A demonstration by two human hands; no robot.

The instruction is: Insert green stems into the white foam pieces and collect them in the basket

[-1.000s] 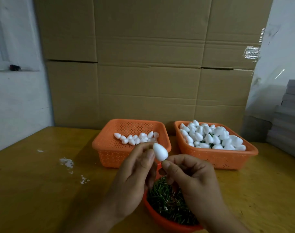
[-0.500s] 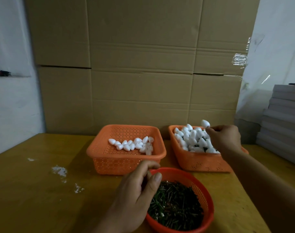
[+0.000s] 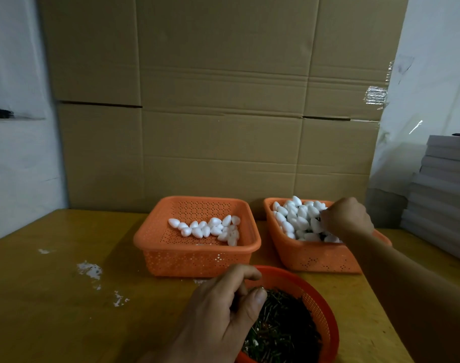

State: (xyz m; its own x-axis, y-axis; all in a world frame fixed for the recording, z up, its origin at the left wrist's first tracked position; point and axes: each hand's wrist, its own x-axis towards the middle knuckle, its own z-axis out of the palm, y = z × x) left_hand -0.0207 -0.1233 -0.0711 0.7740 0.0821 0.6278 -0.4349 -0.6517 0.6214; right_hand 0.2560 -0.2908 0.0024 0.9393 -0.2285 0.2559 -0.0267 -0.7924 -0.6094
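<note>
Cardboard cartons wall off the back of a yellow-brown worktop [image 3: 53,297], and both hands are down among the supplies. At lower centre of the frame the left hand [image 3: 221,313] curls over the round red bowl [image 3: 325,307] of green stems [image 3: 284,328], thumb and forefinger closing together as if pinching one, though no stem can be made out between them. At centre right the right hand [image 3: 346,218] is knuckles-up in the right basket [image 3: 310,258], fingers bent into the heap of white foam pieces [image 3: 294,218]; whether it has hold of one already is hidden. Left of it, the left basket [image 3: 197,258] holds a thin row of pieces [image 3: 207,227] across its floor, probably the finished ones. Judged from that, little is done: the right heap is far bigger, and a fresh stem and piece are only now being picked
</note>
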